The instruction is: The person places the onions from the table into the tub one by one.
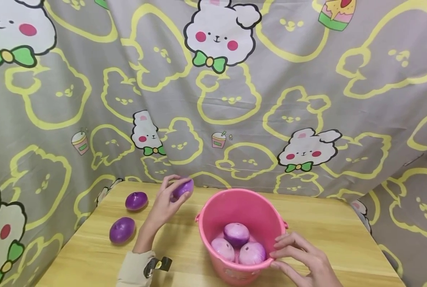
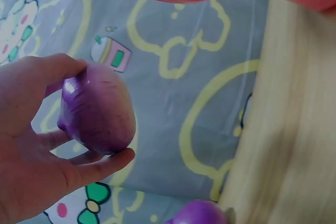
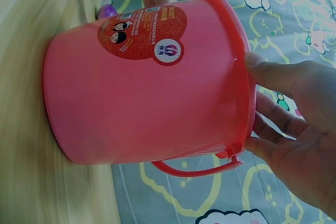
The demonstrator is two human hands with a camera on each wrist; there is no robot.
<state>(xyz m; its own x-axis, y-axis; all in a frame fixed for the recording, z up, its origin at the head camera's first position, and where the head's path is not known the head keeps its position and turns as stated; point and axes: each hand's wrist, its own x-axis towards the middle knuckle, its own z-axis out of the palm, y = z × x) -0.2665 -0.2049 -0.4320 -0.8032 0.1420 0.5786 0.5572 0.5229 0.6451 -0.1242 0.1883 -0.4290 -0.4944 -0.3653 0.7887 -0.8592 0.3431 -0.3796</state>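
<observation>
My left hand (image 1: 166, 204) grips a purple onion (image 1: 184, 189) to the left of the pink bucket (image 1: 240, 196), higher than the tabletop. In the left wrist view, thumb and fingers curl round the sides of that onion (image 2: 100, 109), whose paler face points away from the palm. My right hand (image 1: 305, 255) pinches the bucket's rim at its right side; the right wrist view shows the thumb outside and other fingers over the edge. Inside the bucket lie three onions, one darker onion (image 1: 236, 234) behind two paler ones.
Two more onions lie on the wooden table (image 1: 328, 227) at the left, one rear onion (image 1: 136, 201) and one nearer onion (image 1: 122, 230). A patterned grey curtain (image 1: 235, 103) hangs behind and beside the table. The bucket's handle (image 3: 202, 171) hangs down along its side.
</observation>
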